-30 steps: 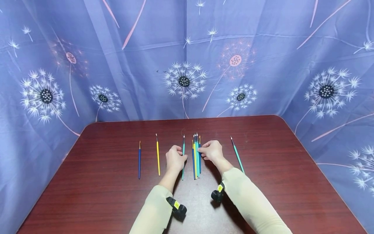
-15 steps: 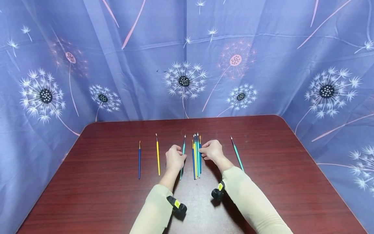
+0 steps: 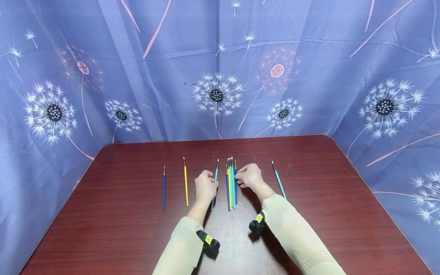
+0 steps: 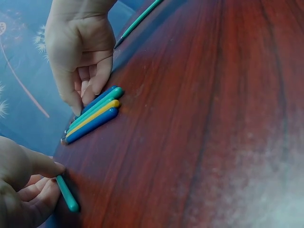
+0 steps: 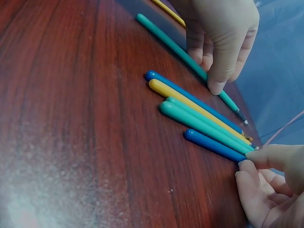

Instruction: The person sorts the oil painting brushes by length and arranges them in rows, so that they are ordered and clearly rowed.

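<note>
My left hand (image 3: 205, 186) pinches a slim teal paintbrush (image 5: 175, 47) between thumb and fingers. The brush leans slightly, bristles pointing to the far side of the table. Just right of it lies a tight row of paintbrushes: a blue one (image 5: 194, 102), a yellow one (image 5: 178, 97) and two teal ones (image 5: 204, 123). At the row's right side, my right hand (image 3: 249, 176) holds another blue paintbrush (image 5: 213, 145) by its upper part, thumb and fingertips around the handle. Fingers hide part of both held brushes.
On the left of the table (image 3: 113, 229) lie a blue paintbrush (image 3: 164, 193) and a yellow paintbrush (image 3: 186, 185), apart from each other. A teal paintbrush (image 3: 280, 183) lies slanted beyond the right forearm. A dandelion-print curtain (image 3: 172, 95) hangs behind the table.
The teal brush in my left hand has tilted, its near end swinging left and its bristle end right. My right hand and its blue brush have shifted slightly right.
</note>
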The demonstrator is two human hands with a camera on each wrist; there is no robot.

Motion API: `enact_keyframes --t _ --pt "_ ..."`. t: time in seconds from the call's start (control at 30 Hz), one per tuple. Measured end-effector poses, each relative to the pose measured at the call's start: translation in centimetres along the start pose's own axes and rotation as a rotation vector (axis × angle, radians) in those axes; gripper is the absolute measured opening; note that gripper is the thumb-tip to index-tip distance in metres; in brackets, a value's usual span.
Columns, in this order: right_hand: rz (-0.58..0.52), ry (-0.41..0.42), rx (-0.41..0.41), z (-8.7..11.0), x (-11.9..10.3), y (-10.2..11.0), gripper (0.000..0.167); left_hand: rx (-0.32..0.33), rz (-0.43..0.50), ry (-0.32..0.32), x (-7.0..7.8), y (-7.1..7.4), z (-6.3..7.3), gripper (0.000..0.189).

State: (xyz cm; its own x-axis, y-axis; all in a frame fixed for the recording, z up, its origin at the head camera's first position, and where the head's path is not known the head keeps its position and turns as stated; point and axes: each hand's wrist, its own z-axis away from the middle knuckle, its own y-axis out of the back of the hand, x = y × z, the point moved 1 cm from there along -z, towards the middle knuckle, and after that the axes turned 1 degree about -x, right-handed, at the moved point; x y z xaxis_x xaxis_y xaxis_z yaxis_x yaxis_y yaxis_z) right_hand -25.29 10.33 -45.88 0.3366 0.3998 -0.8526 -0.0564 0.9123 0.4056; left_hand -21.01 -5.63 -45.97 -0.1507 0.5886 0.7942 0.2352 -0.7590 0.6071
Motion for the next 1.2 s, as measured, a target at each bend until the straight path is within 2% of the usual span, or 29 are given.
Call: enact_keyframes --t 0.17,0.27,0.37,0.47,0.57,0.67,0.8,1.03,1.2 --pt "0.124 0.035 0.014 0.3 -0.6 -0.1 0.01 -0.011 0.003 0.01 0.0 0.0 0.0 0.022" --pt "0.274 0.077 0.023 0.7 -1.0 -0.2 0.01 -0.009 0.006 0.013 0.0 0.0 0.0 0.022" --pt "0.429 0.097 0.028 1.0 -1.5 -0.2 0.019 -0.004 0.011 0.006 0.0 0.0 0.1 0.022" --pt "0.535 0.077 0.019 1.1 -1.9 -0.2 0.028 -0.003 0.016 0.002 -0.1 0.0 0.1 0.022" --pt "0.572 0.041 0.001 1.0 -2.1 -0.2 0.034 -0.003 0.011 0.002 -0.2 0.0 0.1 0.021" --pt "0.586 0.04 -0.01 0.9 -2.0 -0.1 0.037 0.001 0.009 -0.002 -0.2 0.0 0.0 0.021" --pt "0.552 0.074 0.004 0.9 -1.8 0.1 0.037 0.005 0.019 -0.005 -0.2 0.1 0.1 0.021" --pt "0.374 0.09 -0.031 1.2 -1.1 0.7 0.037 0.005 0.037 0.0 -0.4 0.1 0.1 0.021" --pt "0.256 0.08 -0.034 1.1 -0.5 0.9 0.026 0.006 0.043 -0.009 -0.5 0.1 0.1 0.021"
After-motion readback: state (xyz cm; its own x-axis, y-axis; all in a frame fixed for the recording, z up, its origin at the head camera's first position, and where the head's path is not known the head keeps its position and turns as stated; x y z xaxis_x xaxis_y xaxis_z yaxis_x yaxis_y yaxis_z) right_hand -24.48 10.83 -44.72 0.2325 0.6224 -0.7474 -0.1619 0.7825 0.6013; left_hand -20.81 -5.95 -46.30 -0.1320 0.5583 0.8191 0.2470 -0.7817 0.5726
